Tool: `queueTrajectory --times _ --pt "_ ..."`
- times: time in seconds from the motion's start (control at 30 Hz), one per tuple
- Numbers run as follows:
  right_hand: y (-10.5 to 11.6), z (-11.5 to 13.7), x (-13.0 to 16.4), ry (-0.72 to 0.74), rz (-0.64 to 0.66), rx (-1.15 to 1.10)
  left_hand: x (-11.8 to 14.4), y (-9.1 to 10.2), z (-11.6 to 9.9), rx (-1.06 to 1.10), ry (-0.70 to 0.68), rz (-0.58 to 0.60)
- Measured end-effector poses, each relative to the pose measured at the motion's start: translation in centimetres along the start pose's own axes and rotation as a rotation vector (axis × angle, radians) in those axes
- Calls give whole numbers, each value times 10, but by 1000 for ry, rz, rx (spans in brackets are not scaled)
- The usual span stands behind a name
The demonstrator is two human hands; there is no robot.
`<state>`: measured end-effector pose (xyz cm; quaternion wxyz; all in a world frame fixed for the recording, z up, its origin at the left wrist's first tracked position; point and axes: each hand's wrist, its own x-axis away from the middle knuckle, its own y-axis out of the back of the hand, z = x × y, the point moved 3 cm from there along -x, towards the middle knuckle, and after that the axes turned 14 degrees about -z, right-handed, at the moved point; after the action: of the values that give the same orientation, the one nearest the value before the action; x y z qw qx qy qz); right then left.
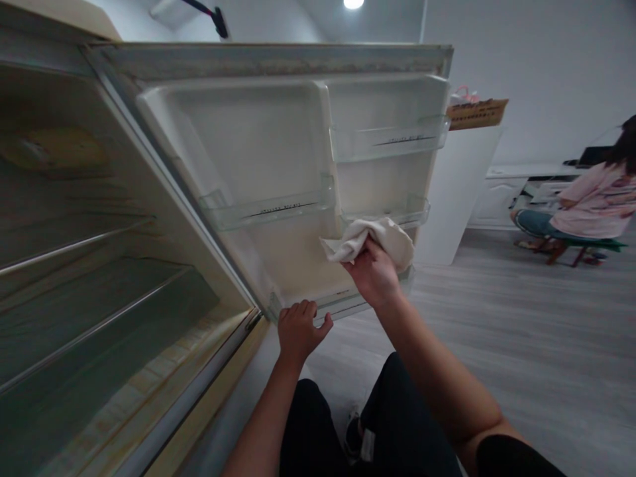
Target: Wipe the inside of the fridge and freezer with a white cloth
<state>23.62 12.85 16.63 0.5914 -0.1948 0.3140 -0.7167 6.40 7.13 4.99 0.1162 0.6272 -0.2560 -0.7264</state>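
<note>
A white cloth (392, 242) is bunched in my right hand (375, 275), whose fingers are closed on it. That hand is in front of the lower right part of the open fridge door (248, 132), just below a clear door shelf (420, 212). My left hand (299, 331) rests at the bottom door shelf (342, 307), its fingers curled over the front rim and its thumb apart. Higher on the door are two more clear shelves, one on the left (278, 207) and one at upper right (387, 142).
To the left is the fridge interior with a glass shelf (99, 324) and stained edges. A white cabinet (464, 192) with a cardboard box (477, 114) stands behind the door. At far right a person in a pink shirt (596, 199) sits on a stool near a desk.
</note>
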Motion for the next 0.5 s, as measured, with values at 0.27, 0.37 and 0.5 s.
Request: queueTrajectory --times 0.27,0.37,0.5 --pt "83 -23 35 138 37 493 -2 20 3 420 239 50" --pt "104 -47 57 248 155 738 -10 52 -10 694 353 -56" --pt "101 -75 79 286 437 867 -19 77 -33 756 211 44"
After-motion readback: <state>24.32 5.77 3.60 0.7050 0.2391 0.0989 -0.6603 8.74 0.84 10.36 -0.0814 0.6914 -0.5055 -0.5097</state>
